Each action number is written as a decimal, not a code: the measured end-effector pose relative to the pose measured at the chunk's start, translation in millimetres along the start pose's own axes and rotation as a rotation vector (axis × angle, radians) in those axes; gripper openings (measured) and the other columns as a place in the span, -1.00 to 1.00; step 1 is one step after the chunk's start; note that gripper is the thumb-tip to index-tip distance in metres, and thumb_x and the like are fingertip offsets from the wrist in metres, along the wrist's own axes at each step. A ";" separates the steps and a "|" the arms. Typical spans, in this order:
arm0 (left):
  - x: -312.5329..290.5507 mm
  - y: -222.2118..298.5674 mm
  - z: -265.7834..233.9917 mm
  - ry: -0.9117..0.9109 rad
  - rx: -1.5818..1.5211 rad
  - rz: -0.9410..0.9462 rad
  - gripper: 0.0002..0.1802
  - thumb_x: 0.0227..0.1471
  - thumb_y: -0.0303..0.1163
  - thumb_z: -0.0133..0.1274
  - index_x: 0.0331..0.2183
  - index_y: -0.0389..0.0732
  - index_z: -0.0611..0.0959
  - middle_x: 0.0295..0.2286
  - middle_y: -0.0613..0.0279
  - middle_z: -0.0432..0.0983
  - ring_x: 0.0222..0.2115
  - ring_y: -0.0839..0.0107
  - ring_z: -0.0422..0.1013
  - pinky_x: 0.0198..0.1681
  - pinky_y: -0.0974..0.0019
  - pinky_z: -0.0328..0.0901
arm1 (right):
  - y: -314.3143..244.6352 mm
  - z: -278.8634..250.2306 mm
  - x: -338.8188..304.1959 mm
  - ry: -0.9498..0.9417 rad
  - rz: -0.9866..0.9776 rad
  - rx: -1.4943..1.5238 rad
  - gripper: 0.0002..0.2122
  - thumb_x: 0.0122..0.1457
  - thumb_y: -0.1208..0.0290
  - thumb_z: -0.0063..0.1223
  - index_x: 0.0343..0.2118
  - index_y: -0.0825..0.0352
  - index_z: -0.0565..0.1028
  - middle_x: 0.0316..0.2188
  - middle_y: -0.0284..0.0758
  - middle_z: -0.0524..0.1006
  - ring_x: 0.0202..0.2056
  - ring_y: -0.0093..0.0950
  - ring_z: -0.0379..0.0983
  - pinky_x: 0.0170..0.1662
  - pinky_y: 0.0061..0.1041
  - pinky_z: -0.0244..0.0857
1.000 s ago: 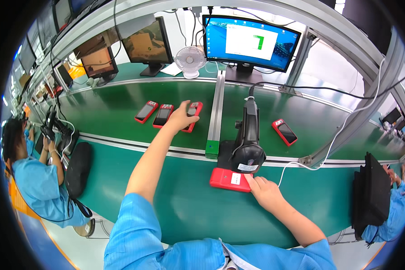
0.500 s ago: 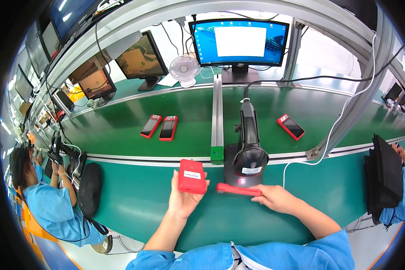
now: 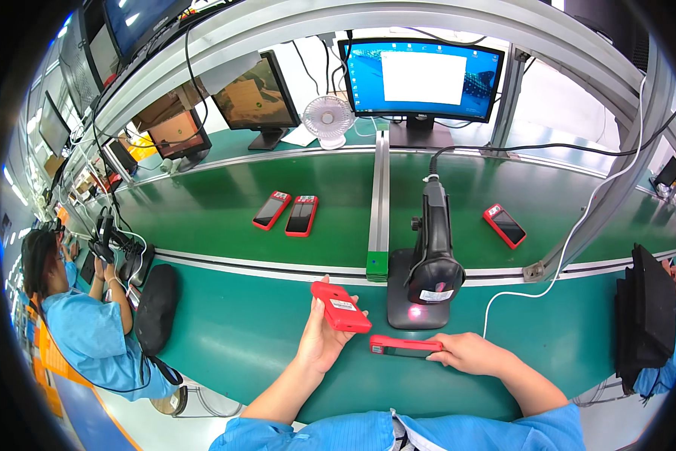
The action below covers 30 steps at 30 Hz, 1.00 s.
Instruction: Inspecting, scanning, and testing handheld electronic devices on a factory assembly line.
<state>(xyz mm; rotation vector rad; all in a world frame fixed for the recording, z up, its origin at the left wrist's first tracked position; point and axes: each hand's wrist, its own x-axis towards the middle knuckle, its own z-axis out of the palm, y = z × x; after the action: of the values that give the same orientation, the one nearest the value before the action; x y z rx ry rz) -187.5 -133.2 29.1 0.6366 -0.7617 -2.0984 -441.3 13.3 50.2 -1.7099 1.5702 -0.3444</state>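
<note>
My left hand (image 3: pixel 321 342) is closed around a red handheld terminal (image 3: pixel 339 307), back side up, with a white label on it. The terminal is tilted and hangs just left of the barcode scanner's stand. In my right hand (image 3: pixel 469 355), the end of a second red handheld terminal (image 3: pixel 404 344) is pinched between fingers. It is held nearly edge-on, low in front of the stand, with a strip of its dark screen showing below the red edge. The black barcode scanner (image 3: pixel 434 252) points down in its stand (image 3: pixel 418 314), where a reddish light spot glows on the base.
On the green belt lie two red terminals (image 3: pixel 271 210) (image 3: pixel 302 216) to the left and one (image 3: pixel 505 225) to the right, divided by a metal rail (image 3: pixel 379 203). Behind stand a monitor (image 3: pixel 421 79) and a white fan (image 3: pixel 328 120). A black pouch (image 3: pixel 157 308) lies left. Co-workers sit at both sides.
The left-hand terminal has turned and tilted toward the scanner stand. The right-hand terminal has come lower, off the stand's base, and shows some of its screen. The whole view has shifted slightly.
</note>
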 end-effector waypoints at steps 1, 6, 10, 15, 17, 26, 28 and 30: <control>0.5 -1.1 -2.3 -0.015 -0.019 -0.023 -0.39 0.18 0.14 -0.13 0.18 0.17 0.22 -0.01 0.09 0.36 -0.07 0.10 0.41 -0.02 0.15 0.38 | 0.4 0.5 -0.1 0.014 -0.013 0.013 -0.68 0.26 0.13 -0.05 -0.12 0.30 0.39 -0.40 -0.11 0.54 -0.33 -0.07 0.49 -0.27 -0.19 0.34; 5.9 -6.3 -9.8 0.011 -0.075 -0.097 -0.42 0.19 0.10 -0.13 0.16 0.11 0.25 -0.04 0.10 0.37 -0.10 0.13 0.42 -0.05 0.14 0.39 | 3.1 4.2 -0.8 0.067 -0.034 0.022 -0.71 0.24 0.18 0.00 -0.13 0.30 0.42 -0.52 -0.20 0.51 -0.42 -0.21 0.49 -0.31 -0.29 0.34; 6.9 -5.0 -8.7 0.086 -0.129 -0.113 -0.47 0.20 0.08 -0.14 0.12 0.08 0.32 -0.07 0.11 0.38 -0.12 0.16 0.41 -0.06 0.14 0.40 | 6.8 -7.2 -12.1 0.057 -0.015 0.081 -0.75 0.25 0.22 -0.01 -0.16 0.31 0.43 -0.57 -0.27 0.50 -0.50 -0.33 0.48 -0.37 -0.37 0.35; 1.1 2.1 -1.4 0.057 -0.108 -0.111 -0.45 0.20 0.10 -0.17 0.13 0.09 0.27 -0.07 0.06 0.37 -0.11 0.11 0.42 -0.06 0.14 0.40 | 41.2 -40.8 -48.8 0.250 0.179 0.474 -0.74 0.28 0.20 -0.05 -0.23 0.34 0.42 -0.61 -0.47 0.41 -0.59 -0.67 0.31 -0.51 -0.62 0.23; -0.6 2.3 -1.2 0.034 -0.085 -0.117 -0.42 0.20 0.12 -0.18 0.15 0.10 0.19 -0.07 0.04 0.36 -0.10 0.05 0.43 -0.07 0.14 0.39 | 61.3 -53.0 -45.7 0.345 0.125 0.701 -0.73 0.30 0.21 -0.07 -0.22 0.38 0.40 -0.62 -0.51 0.36 -0.63 -0.70 0.22 -0.57 -0.67 0.12; -1.7 -3.8 -6.2 -0.015 0.062 -0.122 -0.31 0.17 0.19 -0.15 0.23 0.17 0.13 -0.03 0.08 0.35 -0.06 0.08 0.40 -0.08 0.21 0.38 | 93.9 -115.1 44.2 0.460 0.245 0.950 -0.78 0.35 0.25 -0.18 -0.35 0.29 0.38 -0.56 -0.52 0.38 -0.62 -0.75 0.19 -0.64 -0.74 -0.07; -1.7 -3.3 -4.3 -0.041 0.086 -0.105 -0.30 0.17 0.19 -0.14 0.23 0.17 0.12 -0.03 0.08 0.34 -0.05 0.08 0.40 -0.08 0.22 0.37 | 96.2 -124.3 57.6 0.468 0.279 0.966 -0.79 0.35 0.27 -0.19 -0.35 0.28 0.38 -0.53 -0.53 0.40 -0.60 -0.77 0.19 -0.62 -0.74 -0.04; -3.5 -5.3 -2.8 -0.033 0.084 -0.104 -0.30 0.17 0.18 -0.14 0.23 0.16 0.12 -0.03 0.07 0.34 -0.05 0.08 0.40 -0.06 0.19 0.37 | 102.4 -124.4 57.2 0.470 0.282 0.981 -0.80 0.35 0.28 -0.19 -0.36 0.27 0.38 -0.53 -0.53 0.39 -0.60 -0.77 0.18 -0.63 -0.74 -0.05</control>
<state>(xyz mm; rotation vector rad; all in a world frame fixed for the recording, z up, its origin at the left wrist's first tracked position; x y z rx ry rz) -186.4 -128.5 24.1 0.7018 -0.8549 -2.1850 -586.0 -77.8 45.6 -0.6610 1.5223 -1.1974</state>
